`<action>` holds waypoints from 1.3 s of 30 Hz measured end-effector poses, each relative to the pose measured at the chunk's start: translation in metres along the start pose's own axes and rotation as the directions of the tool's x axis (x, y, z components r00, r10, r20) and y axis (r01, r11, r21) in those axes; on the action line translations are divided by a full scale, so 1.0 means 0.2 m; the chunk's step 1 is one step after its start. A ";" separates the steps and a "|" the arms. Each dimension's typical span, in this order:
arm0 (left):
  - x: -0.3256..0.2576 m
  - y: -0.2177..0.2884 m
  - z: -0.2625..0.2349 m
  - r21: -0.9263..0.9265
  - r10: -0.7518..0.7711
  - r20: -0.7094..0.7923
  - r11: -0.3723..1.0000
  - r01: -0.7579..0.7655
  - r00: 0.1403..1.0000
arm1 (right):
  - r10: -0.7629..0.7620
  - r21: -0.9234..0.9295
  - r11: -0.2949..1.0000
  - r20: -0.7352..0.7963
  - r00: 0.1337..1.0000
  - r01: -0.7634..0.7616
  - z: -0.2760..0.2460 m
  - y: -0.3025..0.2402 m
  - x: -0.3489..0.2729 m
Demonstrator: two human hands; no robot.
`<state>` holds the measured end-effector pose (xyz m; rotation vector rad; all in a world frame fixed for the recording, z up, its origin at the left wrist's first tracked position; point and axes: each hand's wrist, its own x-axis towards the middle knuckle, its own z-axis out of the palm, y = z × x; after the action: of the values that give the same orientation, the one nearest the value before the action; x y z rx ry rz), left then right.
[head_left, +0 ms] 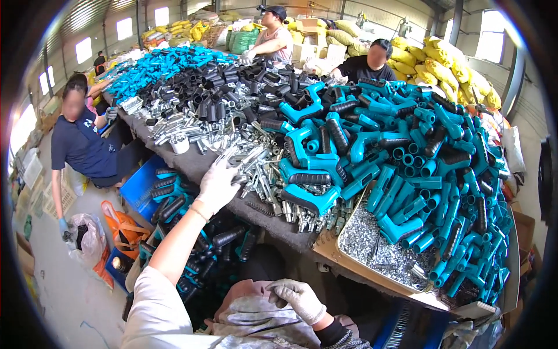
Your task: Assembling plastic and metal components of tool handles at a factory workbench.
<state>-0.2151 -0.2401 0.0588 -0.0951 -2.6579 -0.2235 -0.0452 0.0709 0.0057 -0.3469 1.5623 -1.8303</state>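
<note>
My left hand [218, 183], in a white glove, reaches out over the table edge. Its fingers are stretched out at a heap of shiny metal rods and tubes [256, 174], and I see nothing gripped in them. Close to my lap, my right hand [299, 299], also gloved, has its fingers curled together. Whatever they may hold is hidden. Right of the metal parts lies a big pile of teal tool housings with black ribbed grips; one housing [314, 199] rests nearest the front. Black cylindrical sleeves [215, 104] are heaped farther back.
A tray [372, 273] of small metal pieces stands at the front right edge. Below the table, a blue crate [142, 186] and more black-gripped housings sit beside an orange bag [123, 228]. Co-workers sit at the left and far sides. Yellow sacks [459, 67] are stacked behind.
</note>
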 end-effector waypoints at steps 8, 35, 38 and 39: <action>-0.39 0.41 -0.24 -0.569 0.695 0.172 0.649 -0.506 0.698 | 0.158 0.752 0.651 -0.003 0.987 -0.102 0.04 0.03 0.14; -0.64 0.78 -0.32 -0.326 0.727 0.364 0.685 -0.652 0.582 | -0.514 -0.767 0.638 -0.358 0.780 0.069 -0.04 0.03 -0.31; -0.70 0.87 -0.34 -0.378 0.771 0.345 0.637 -0.672 0.536 | -0.448 -0.689 0.713 -0.307 0.840 0.129 -0.03 0.07 -0.34; -0.66 0.90 -0.36 -0.496 0.789 0.253 0.602 -0.625 0.560 | -0.382 -0.558 0.815 -0.311 0.871 0.158 -0.05 0.10 -0.36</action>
<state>-0.0463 -0.0796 0.0875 -1.5210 -2.6987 -0.4351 0.0075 0.1254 0.0012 -0.4768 2.4289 -1.7360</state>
